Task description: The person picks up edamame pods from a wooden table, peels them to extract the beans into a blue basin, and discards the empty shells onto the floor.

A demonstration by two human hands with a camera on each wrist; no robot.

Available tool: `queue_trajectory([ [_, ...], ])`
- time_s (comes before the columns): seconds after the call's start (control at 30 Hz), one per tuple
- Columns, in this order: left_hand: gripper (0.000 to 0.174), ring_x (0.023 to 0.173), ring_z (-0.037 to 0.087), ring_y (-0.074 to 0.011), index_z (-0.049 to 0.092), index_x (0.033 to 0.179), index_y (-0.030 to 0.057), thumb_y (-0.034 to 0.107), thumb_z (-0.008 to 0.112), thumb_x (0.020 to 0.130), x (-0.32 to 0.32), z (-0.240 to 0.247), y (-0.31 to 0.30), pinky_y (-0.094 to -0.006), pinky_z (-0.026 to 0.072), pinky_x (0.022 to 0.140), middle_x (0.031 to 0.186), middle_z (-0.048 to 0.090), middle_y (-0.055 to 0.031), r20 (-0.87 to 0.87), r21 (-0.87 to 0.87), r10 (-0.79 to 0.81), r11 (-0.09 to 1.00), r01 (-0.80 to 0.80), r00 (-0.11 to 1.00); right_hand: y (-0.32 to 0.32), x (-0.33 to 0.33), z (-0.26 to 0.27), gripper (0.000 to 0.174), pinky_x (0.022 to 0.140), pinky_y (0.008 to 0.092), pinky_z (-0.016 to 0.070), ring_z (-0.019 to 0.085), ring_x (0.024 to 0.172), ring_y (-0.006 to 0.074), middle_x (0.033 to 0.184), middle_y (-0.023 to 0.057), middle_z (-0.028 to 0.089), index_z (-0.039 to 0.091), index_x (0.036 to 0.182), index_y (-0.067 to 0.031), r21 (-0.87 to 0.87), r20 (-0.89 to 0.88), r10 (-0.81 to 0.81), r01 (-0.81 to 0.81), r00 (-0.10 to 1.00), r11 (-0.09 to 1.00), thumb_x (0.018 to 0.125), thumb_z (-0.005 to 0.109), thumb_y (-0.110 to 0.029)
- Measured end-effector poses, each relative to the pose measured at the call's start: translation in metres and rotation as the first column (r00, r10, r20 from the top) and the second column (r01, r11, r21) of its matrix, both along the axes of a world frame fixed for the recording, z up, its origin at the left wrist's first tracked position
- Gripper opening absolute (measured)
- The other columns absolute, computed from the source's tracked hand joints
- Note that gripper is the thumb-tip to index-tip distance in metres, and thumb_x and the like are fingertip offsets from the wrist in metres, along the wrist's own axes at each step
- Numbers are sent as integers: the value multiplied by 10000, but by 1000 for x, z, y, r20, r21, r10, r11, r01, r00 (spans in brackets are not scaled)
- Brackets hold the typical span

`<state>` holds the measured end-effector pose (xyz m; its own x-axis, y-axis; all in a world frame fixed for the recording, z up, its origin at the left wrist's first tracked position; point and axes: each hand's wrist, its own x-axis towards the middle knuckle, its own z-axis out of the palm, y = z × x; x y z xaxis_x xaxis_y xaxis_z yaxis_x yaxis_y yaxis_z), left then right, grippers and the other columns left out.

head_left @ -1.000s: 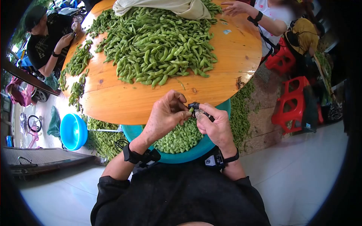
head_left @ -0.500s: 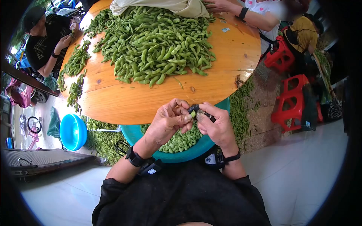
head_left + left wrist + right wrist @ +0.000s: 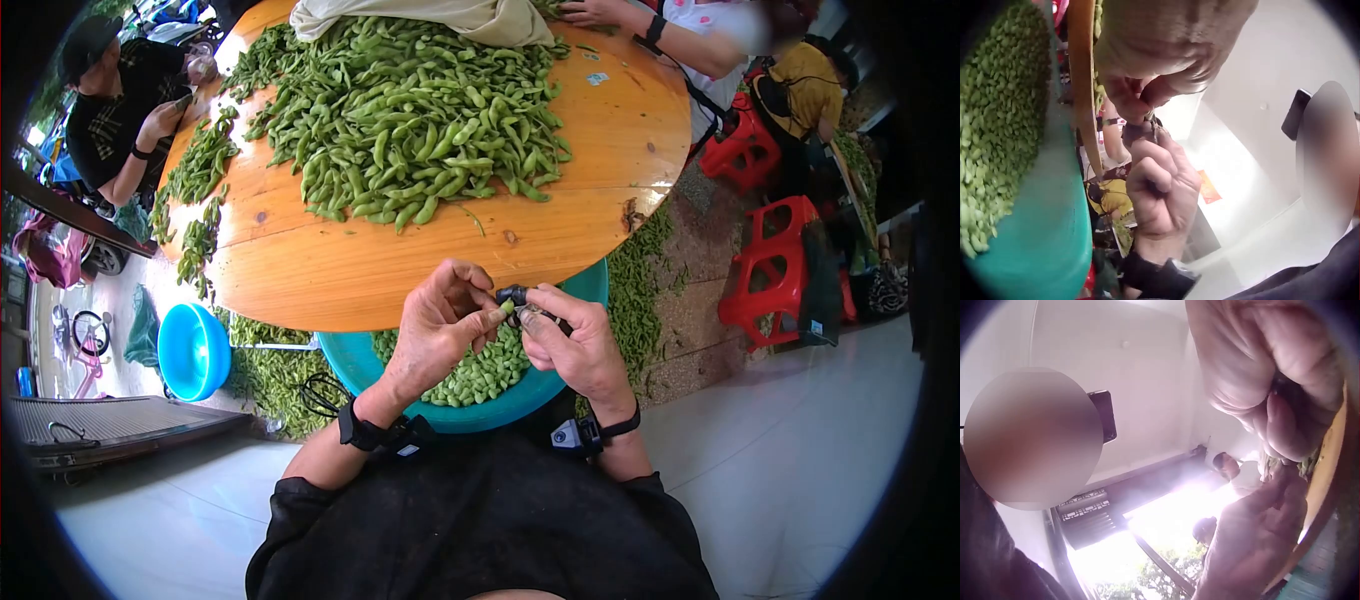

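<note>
In the head view my left hand [image 3: 435, 325] pinches a small green soybean pod [image 3: 508, 306] between thumb and fingers. My right hand [image 3: 578, 345] meets it from the other side, its fingers curled round a slim black tool [image 3: 565, 326], mostly hidden in the grip. A black covering [image 3: 511, 295] sits at the index fingertip, right beside the pod. Both hands are over a teal basin [image 3: 345, 355] that holds many shelled green beans [image 3: 480, 380]. The left wrist view shows the fingertips of both hands meeting, with the beans [image 3: 1000, 106] off to the left.
A big heap of pods [image 3: 420, 130] covers the wooden table [image 3: 300, 285], partly under a pale cloth [image 3: 430, 20]. Husks [image 3: 640, 300] litter the floor. A blue basin [image 3: 195, 350] stands left, red stools [image 3: 775, 265] right. People sit at both sides.
The pod has come between both hands' fingertips. My left hand dipped, then rose slightly, while the right hand shifted a little. Across the table, another person's arm has moved toward the cloth.
</note>
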<state>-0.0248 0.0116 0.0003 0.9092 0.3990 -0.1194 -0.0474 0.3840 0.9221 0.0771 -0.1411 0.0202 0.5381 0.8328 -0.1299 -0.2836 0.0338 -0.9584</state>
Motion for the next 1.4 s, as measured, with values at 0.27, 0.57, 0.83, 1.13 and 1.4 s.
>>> queue_trajectory([
  [0.27, 258, 614, 583, -146, 546, 1096, 14, -46, 658, 871, -2, -15, 5, -226, 425, 508, 794, 627, -67, 114, -496, -148, 848, 186, 982, 2, 3, -2, 175, 485, 202, 356, 451, 576, 26, 834, -7, 473, 608, 1093, 103, 75, -126, 35, -26, 991, 997, 956, 552, 9],
  [0.57, 181, 608, 594, -109, 540, 1042, -17, 108, 639, 956, -5, -1, 3, -238, 463, 507, 740, 618, -56, -130, 95, -134, 985, 147, 982, 12, -15, -6, 201, 573, 346, 465, 600, 645, 292, 807, 159, 586, 634, 1021, 42, 18, 807, -176, 275, 563, 961, 822, 608, 33],
  [0.83, 120, 570, 626, -119, 538, 1013, -32, 75, 580, 981, -7, -4, -1, -260, 483, 470, 695, 652, -60, -31, 771, -62, 634, 63, 998, 11, -17, -5, 141, 555, 315, 437, 563, 604, 197, 745, 117, 567, 624, 963, 64, -43, 741, -137, 250, 657, 967, 823, 603, 53],
  [1.13, 160, 780, 659, -147, 506, 1135, -42, -30, 516, 976, -8, -12, -1, -279, 525, 650, 934, 644, -100, -61, 49, -204, 977, 207, 977, 13, -21, -15, 170, 584, 369, 473, 600, 654, 303, 808, 150, 581, 626, 994, 38, 11, 822, -185, 309, 539, 951, 824, 628, 38],
  [1.4, 291, 809, 691, -168, 603, 1173, -4, 4, 605, 882, -10, 10, 6, -313, 541, 738, 900, 715, -101, -243, 611, -322, 681, 402, 915, -13, -12, -10, 156, 588, 362, 466, 589, 657, 298, 803, 140, 566, 620, 984, 37, -36, 772, -149, 277, 618, 960, 828, 622, 42],
])
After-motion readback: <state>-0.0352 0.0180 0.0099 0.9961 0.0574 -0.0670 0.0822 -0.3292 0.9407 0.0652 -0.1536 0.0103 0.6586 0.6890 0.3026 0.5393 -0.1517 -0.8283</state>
